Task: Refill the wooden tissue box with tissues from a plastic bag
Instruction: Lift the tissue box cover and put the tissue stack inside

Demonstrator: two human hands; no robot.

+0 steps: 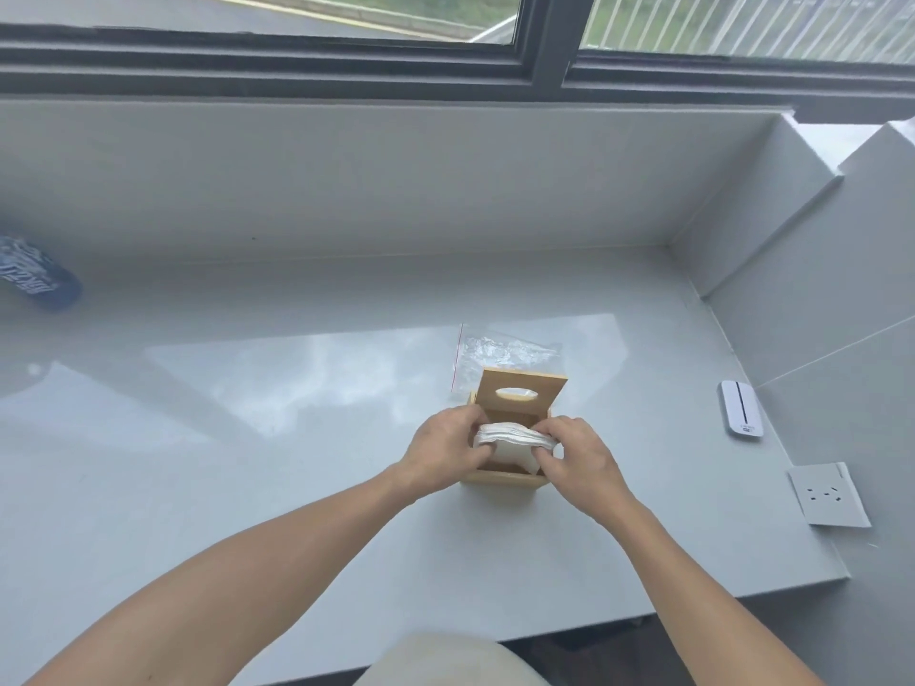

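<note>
The wooden tissue box stands on the grey counter with its hinged lid tipped up and back, the oval slot facing me. A white stack of tissues sits at the box's open top. My left hand grips the stack's left end, and my right hand grips its right end. Just behind the box lies the clear plastic bag with a red zip strip, flat and crumpled.
A blue packet lies at the far left of the counter. On the right sit a white oblong device and a white socket plate. A wall rises at the right, a window ledge at the back.
</note>
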